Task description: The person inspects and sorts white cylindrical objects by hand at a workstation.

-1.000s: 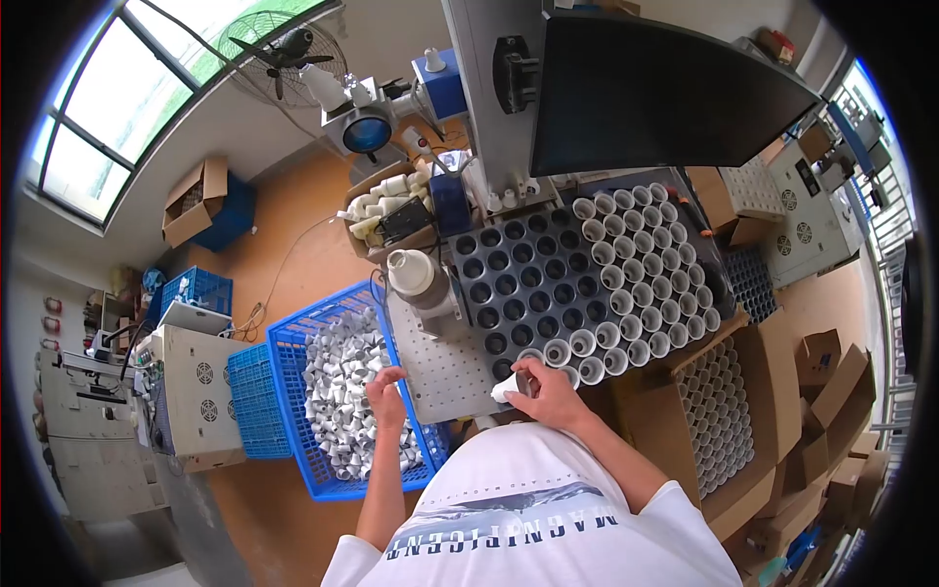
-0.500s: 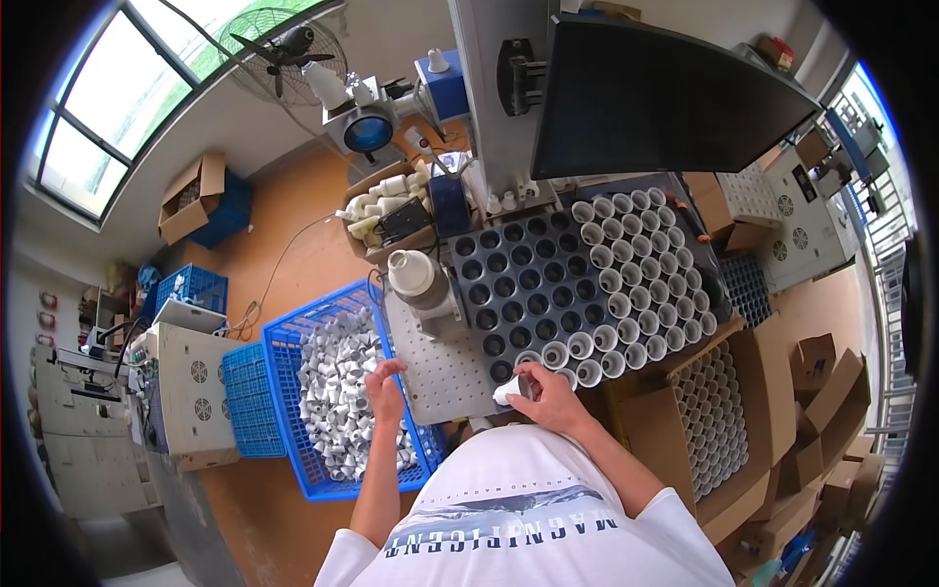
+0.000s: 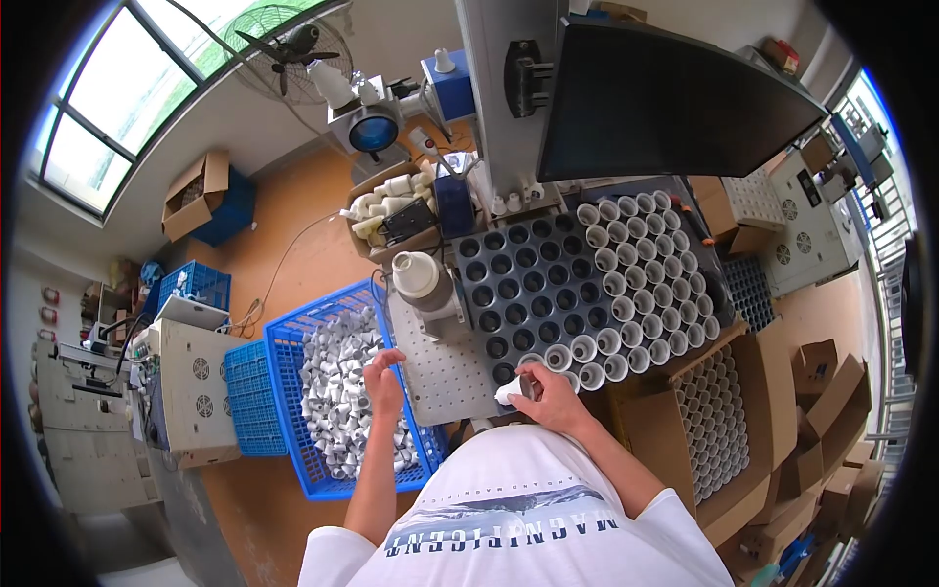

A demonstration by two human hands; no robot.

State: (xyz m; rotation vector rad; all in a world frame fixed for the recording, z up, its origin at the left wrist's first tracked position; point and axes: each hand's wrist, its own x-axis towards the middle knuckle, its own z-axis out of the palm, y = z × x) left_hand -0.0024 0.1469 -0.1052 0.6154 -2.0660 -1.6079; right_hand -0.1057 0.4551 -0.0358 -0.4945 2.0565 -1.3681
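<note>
My right hand (image 3: 556, 399) pinches a white plastic cup-shaped part (image 3: 511, 391) at the front left corner of the black tray (image 3: 501, 350). The part lies tilted, its narrow end toward the left. My left hand (image 3: 384, 383) is raised over the right rim of the blue basket (image 3: 281, 391), fingers loosely bent and apart, with nothing visible in them. Many loose white cup-shaped parts (image 3: 337, 391) are heaped in that basket. In the tray, white cups (image 3: 636, 293) stand mouth up in the right-hand and front holes; the holes at the left show dark.
A perforated metal plate (image 3: 440, 377) lies between basket and tray, with a white cup-topped fixture (image 3: 421, 284) on its far part. A monitor (image 3: 675, 108) overhangs the tray's back. At the right, an open cardboard box (image 3: 650, 430) holds rows of white cups.
My left hand has risen slightly, away from my body. The right hand keeps its grip on the white part at nearly the same spot. The view has shifted a little.
</note>
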